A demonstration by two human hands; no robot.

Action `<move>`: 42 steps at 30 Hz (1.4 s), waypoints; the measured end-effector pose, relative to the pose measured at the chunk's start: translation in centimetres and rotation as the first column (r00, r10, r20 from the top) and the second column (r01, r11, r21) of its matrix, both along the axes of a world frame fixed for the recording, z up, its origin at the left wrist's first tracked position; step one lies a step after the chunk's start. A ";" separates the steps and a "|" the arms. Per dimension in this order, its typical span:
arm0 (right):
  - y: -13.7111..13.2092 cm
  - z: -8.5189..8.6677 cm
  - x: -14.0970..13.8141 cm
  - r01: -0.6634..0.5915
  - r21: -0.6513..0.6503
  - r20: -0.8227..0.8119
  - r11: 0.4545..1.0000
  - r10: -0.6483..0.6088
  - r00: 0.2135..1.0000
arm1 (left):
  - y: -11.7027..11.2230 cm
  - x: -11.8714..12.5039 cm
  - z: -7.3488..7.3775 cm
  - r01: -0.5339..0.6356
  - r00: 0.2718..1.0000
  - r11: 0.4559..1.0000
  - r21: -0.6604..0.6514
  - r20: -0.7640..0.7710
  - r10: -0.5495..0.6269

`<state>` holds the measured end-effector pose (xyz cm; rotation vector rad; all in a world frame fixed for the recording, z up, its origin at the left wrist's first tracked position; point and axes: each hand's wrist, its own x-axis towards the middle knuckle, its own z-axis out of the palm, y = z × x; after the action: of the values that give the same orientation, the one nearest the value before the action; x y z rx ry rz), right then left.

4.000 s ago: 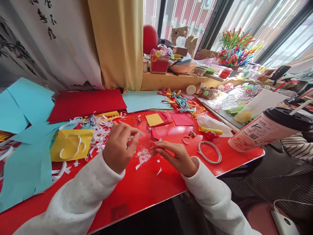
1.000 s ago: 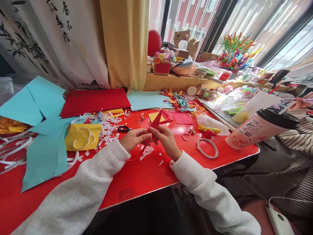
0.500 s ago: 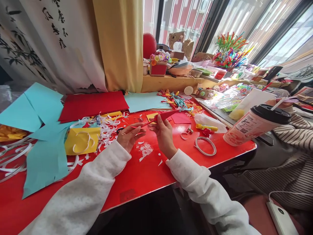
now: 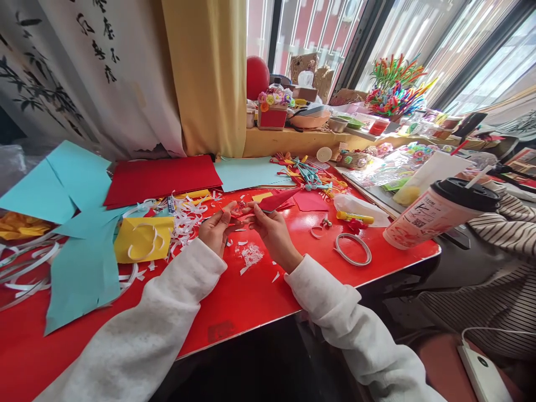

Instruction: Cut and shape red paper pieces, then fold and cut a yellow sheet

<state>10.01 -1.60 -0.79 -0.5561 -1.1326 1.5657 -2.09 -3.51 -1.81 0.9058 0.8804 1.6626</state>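
A folded piece of red paper [image 4: 280, 200] is pinched in the fingers of my right hand [image 4: 272, 231], its wide part pointing away to the right. My left hand [image 4: 216, 229] is closed on the narrow end of the same paper, its fingertips close to the right hand's. Part of the paper is hidden behind the fingers. Beneath the hands, a patch of white scraps [image 4: 252, 254] lies on the red table [image 4: 247, 296]. Just beyond the hands is a small yellow paper piece [image 4: 262, 196], with a red paper square [image 4: 310, 201] to its right.
Left are blue paper [image 4: 84, 273], a yellow sheet [image 4: 144, 240] and shredded white strips [image 4: 186, 220]. Red sheets [image 4: 163, 181] lie at the back. Right are a tape roll [image 4: 352, 249], a yellow glue tube [image 4: 355, 217], a drink cup [image 4: 431, 215] and a person in a striped sleeve [image 4: 502, 229].
My right hand has moved slightly left and down along the red paper, and its fingers now meet those of my left hand. The view has shifted slightly.
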 end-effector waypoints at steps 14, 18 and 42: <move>-0.8 0.8 0.2 -0.014 0.045 0.030 0.999 0.013 0.999 | -2.1 1.0 2.7 -0.211 0.937 0.957 0.200 -0.239 0.256; -0.9 0.8 0.5 0.011 0.044 0.031 0.999 -0.012 0.999 | -2.3 0.7 2.5 -0.217 0.887 0.959 0.183 -0.373 0.272; -0.6 0.0 1.1 0.021 0.058 0.098 0.998 -0.026 0.995 | -1.5 -0.7 0.5 -0.117 0.339 0.915 0.386 -0.851 0.402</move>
<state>11.08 -2.25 -0.80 -0.6121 -1.2368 1.4946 -2.80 -5.01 -1.27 2.1043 1.6584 1.4555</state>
